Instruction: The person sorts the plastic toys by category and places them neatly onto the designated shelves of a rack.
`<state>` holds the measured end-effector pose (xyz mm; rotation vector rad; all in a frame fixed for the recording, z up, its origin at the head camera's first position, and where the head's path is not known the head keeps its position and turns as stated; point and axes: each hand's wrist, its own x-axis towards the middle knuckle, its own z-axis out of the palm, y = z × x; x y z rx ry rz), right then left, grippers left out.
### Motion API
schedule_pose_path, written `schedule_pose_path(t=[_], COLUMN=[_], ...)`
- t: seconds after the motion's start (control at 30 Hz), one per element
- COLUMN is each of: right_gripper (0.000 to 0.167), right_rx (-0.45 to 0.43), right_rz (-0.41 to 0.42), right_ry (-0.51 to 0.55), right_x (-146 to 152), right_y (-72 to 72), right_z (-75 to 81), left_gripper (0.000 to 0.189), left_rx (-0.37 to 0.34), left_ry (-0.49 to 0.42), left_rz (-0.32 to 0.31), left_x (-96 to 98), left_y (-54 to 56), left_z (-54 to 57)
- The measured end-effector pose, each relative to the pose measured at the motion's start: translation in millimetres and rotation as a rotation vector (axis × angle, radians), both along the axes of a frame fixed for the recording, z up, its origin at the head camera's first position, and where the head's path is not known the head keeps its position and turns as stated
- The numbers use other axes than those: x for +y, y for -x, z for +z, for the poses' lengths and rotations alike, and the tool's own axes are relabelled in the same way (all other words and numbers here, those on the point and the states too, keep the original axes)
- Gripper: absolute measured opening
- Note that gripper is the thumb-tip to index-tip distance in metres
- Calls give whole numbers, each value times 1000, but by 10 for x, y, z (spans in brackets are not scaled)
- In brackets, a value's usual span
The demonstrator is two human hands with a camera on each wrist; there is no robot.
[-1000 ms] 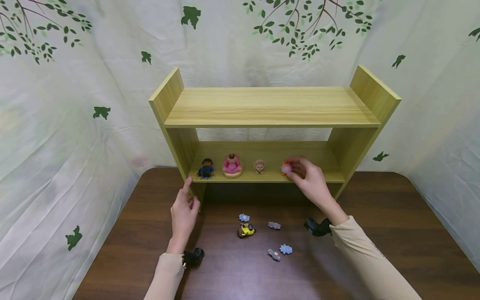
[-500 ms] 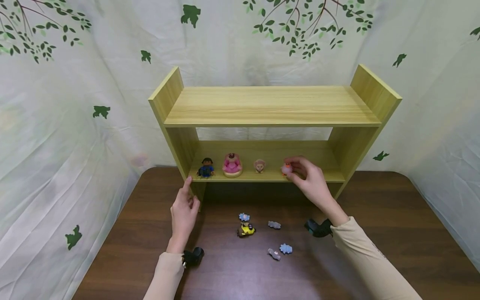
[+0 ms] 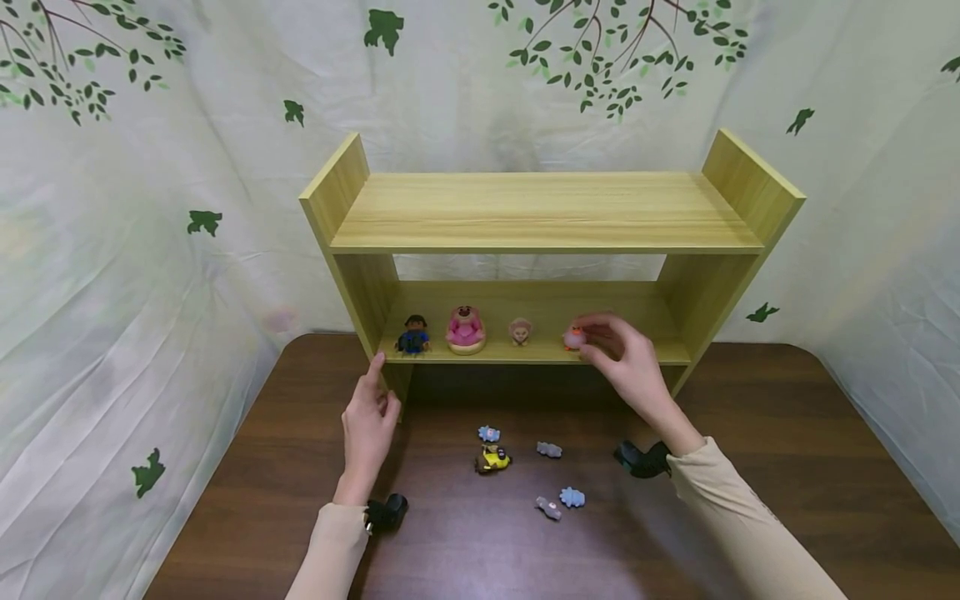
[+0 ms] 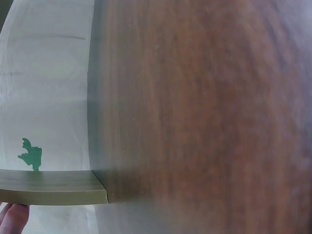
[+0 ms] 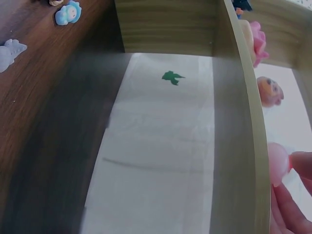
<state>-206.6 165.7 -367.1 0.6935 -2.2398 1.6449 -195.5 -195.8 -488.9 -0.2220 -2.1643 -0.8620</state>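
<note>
My right hand [image 3: 628, 367] pinches a small pink bird-like figure [image 3: 573, 337] at the front of the middle shelf [image 3: 637, 350]; in the right wrist view its fingertips touch the pink figure [image 5: 278, 163]. To its left stand a small pinkish figure with a pale face [image 3: 520, 332], a pink bear figure on a round base [image 3: 466, 330] and a doll in blue with dark hair [image 3: 412, 335]. With its index finger stretched out, my left hand [image 3: 367, 425] touches the rack's left side panel [image 3: 348, 283]. The left wrist view shows a fingertip [image 4: 17, 214] against that panel.
Below the rack, on the brown table [image 3: 450, 550], lie a yellow-and-brown toy [image 3: 492, 459], two light blue figures, one nearer the front [image 3: 572, 497], and two grey figures, one by the rack [image 3: 549, 450]. The rack's top shelf [image 3: 540, 208] spans above. A leaf-printed curtain [image 3: 465, 92] hangs behind.
My right hand has shifted very slightly to the right, with a wider gap showing between thumb and index finger. The pink figure stays almost in place. My left hand has not moved.
</note>
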Motion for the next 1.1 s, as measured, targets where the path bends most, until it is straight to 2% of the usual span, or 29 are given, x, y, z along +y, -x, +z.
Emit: schedule_pose_path(t=[0.17,0.37,0.5,0.73,0.9,1.1], right_gripper=[31,29,27,24,21,20], right_rx=[-6,1,19,22,16,15], right_rz=[-24,-76,-80,-52,-26,9], right_ry=[27,25,57,129,157,138], right_x=[-22,13,58,151,152,145], right_y=[-168,-236,-236,-198,-263,-324], right_z=[167,164,94,-118,-187,-277], left_gripper=[77,77,78,77,77,77], left_rx=[11,23,19,18,21,20], left_ry=[0,-2,-3,-10,-10,-9], left_rz=[-2,-4,-6,-7,-4,-6], left_x=[1,-2,-3,0,0,3], left_y=[7,8,7,6,4,5], left_z=[0,-6,-13,-15,-16,-12])
